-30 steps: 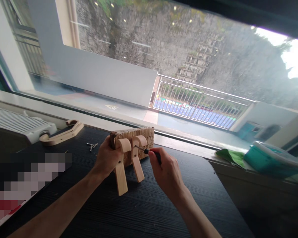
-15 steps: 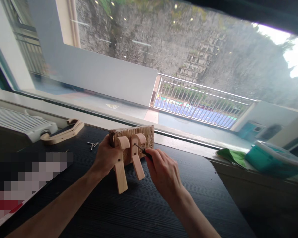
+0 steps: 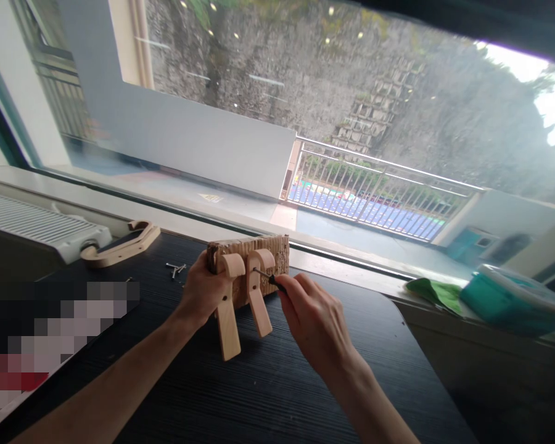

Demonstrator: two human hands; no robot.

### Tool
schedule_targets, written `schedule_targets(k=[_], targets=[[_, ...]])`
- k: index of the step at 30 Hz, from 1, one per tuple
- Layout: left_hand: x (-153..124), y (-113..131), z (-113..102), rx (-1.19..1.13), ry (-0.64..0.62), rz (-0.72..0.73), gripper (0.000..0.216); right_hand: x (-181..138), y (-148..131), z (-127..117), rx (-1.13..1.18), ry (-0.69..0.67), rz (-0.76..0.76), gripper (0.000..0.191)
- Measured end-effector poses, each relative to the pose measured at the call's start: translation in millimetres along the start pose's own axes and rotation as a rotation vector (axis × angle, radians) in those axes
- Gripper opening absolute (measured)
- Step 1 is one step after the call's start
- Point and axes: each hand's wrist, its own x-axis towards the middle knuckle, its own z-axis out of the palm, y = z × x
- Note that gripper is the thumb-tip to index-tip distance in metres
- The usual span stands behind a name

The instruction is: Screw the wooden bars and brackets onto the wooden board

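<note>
My left hand (image 3: pixel 203 288) is closed around the left end of a ridged brown board (image 3: pixel 279 254), which it holds up above the dark table. Two pale wooden hooks lie against the board's near face: a left hook (image 3: pixel 230 336), partly under my left fingers, and a right hook (image 3: pixel 259 314). Each has a curled top and a dark hole in its shank. In my right hand (image 3: pixel 317 308) is a screwdriver (image 3: pixel 274 280), gripped by its dark handle. Its thin shaft points left, with the tip at the upper part of the right hook. Any screw there is too small to make out.
Several loose screws (image 3: pixel 176 269) lie on the dark table (image 3: pixel 277 394), left of the board. Behind them rests another wooden hook piece (image 3: pixel 124 250), near a white radiator (image 3: pixel 37 216). A teal box (image 3: pixel 504 302) and green cloth (image 3: pixel 435 293) sit by the window at right.
My right hand has turned slightly and shifted a little to the right, with the screwdriver tip still at the right hook. The view has moved slightly; my left hand keeps its hold.
</note>
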Motion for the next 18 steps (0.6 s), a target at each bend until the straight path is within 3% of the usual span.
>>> schedule_targets(k=[5, 10, 13, 18], targets=[[-1, 2, -1, -0.022, -0.038, 0.007, 0.033, -1, 0, 10, -0.010, 0.063, -0.039, 0.024], [-1, 5, -2, 0.013, 0.007, 0.048, 0.028, -3, -1, 16, 0.227, 0.045, 0.199, 0.022], [-2, 6, -1, 0.020, 0.018, 0.056, 0.028, -3, -1, 13, 0.235, -0.023, 0.289, 0.023], [-4, 6, 1, 0.008, 0.021, 0.032, 0.029, -1, -2, 4, 0.060, -0.016, 0.152, 0.023]])
